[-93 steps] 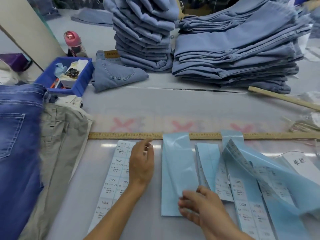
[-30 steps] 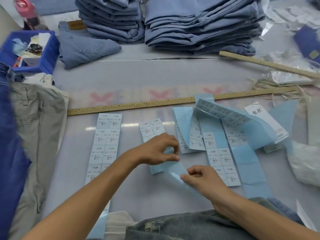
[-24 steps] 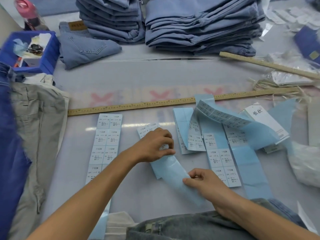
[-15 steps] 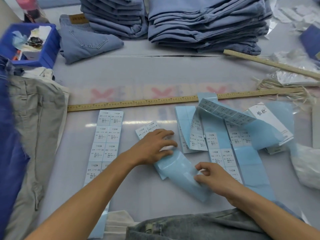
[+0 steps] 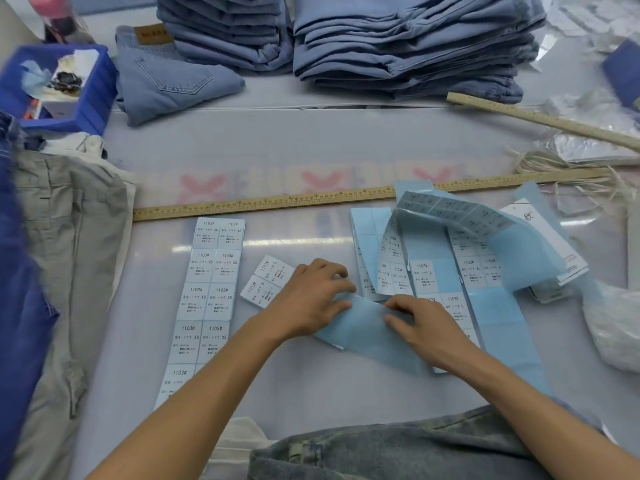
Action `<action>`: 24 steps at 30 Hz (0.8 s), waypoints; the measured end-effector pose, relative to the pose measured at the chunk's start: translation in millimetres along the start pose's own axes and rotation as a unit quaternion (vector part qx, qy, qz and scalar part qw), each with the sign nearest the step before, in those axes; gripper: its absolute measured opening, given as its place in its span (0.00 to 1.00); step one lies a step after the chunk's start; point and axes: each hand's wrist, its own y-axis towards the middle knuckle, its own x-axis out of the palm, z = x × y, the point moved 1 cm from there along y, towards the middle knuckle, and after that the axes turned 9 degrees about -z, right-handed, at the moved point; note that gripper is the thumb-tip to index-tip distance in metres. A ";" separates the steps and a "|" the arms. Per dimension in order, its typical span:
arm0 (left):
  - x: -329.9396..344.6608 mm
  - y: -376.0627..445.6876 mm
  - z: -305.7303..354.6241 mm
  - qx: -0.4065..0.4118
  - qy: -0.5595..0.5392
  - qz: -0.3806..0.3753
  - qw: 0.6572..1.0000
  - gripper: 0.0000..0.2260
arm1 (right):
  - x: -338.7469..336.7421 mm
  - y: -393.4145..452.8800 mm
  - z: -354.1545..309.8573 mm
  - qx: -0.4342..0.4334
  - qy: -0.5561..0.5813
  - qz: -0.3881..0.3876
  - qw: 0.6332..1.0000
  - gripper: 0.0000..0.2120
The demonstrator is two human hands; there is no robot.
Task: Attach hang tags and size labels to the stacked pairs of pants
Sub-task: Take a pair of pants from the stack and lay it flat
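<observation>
Head cam looks down on the table: left hand [image 5: 308, 299] lies on the S label strip [image 5: 268, 280], fingers bent, pressing it down. Right hand [image 5: 424, 329] rests fingers-down on that strip's folded blue backing [image 5: 360, 332]. Stacked pants [image 5: 408, 43] sit at the far edge, XS strip [image 5: 207, 292] just left.
</observation>
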 end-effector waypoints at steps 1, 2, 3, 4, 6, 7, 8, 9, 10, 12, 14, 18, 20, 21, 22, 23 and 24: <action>-0.9 4.1 0.8 0.003 -0.003 -0.007 1.000 0.13 | -0.1 -0.5 2.3 -0.004 -0.005 0.010 1.000 0.03; -2.8 7.1 -0.1 0.005 -0.014 -0.008 1.000 0.12 | 0.0 -1.0 4.5 -0.006 -0.011 0.014 1.000 0.02; -5.0 9.4 -1.8 0.010 -0.030 -0.007 0.999 0.10 | 0.5 -1.3 6.6 -0.006 -0.016 0.014 1.000 0.02; -7.0 10.7 -3.7 0.016 -0.045 -0.007 0.999 0.08 | 1.0 -1.2 8.0 -0.002 -0.019 0.011 1.000 0.01; -8.4 11.2 -5.2 0.031 -0.068 -0.012 0.997 0.06 | 2.0 1.4 7.7 0.004 -0.012 0.009 1.000 0.03; -7.5 10.7 -5.1 0.038 -0.078 -0.011 0.996 0.06 | 2.7 3.6 6.2 0.003 -0.006 0.011 1.000 0.05; -5.7 10.1 -4.7 0.044 -0.088 -0.005 0.995 0.06 | 3.9 5.9 3.9 -0.001 -0.001 0.016 1.000 0.06; -3.2 9.7 -4.3 0.050 -0.097 0.005 0.994 0.06 | 5.6 7.8 0.8 -0.008 0.004 0.022 1.000 0.06; -0.4 9.3 -4.1 0.054 -0.102 0.020 0.993 0.06 | 7.5 9.6 -2.3 -0.016 0.007 0.030 0.999 0.06; 7.2 8.0 -3.4 0.053 -0.099 0.056 0.992 0.06 | 13.5 11.4 -4.7 -0.023 0.014 0.042 0.999 0.07; 17.1 6.5 -3.2 0.048 -0.058 0.099 0.992 0.05 | 20.2 11.8 -2.5 -0.012 0.038 0.043 0.998 0.09; 37.1 2.1 -3.0 0.051 0.048 0.153 0.986 0.07 | 30.6 11.6 4.0 0.016 0.087 0.032 0.996 0.12; 38.0 3.6 -3.1 0.053 0.062 0.152 0.985 0.10 | 32.4 11.4 6.1 0.016 0.089 0.040 0.995 0.13; 37.5 4.4 -2.8 0.053 0.066 0.148 0.985 0.11 | 32.7 10.9 6.8 0.012 0.089 0.044 0.995 0.13; 37.2 4.8 -2.5 0.052 0.071 0.144 0.986 0.12 | 33.4 9.9 7.0 0.009 0.093 0.047 0.995 0.13; 37.0 5.2 -2.4 0.051 0.076 0.141 0.986 0.13 | 33.6 9.0 7.1 0.006 0.099 0.049 0.994 0.13; 37.3 5.6 -2.7 0.050 0.080 0.138 0.986 0.13 | 33.8 8.3 7.2 0.003 0.104 0.049 0.993 0.13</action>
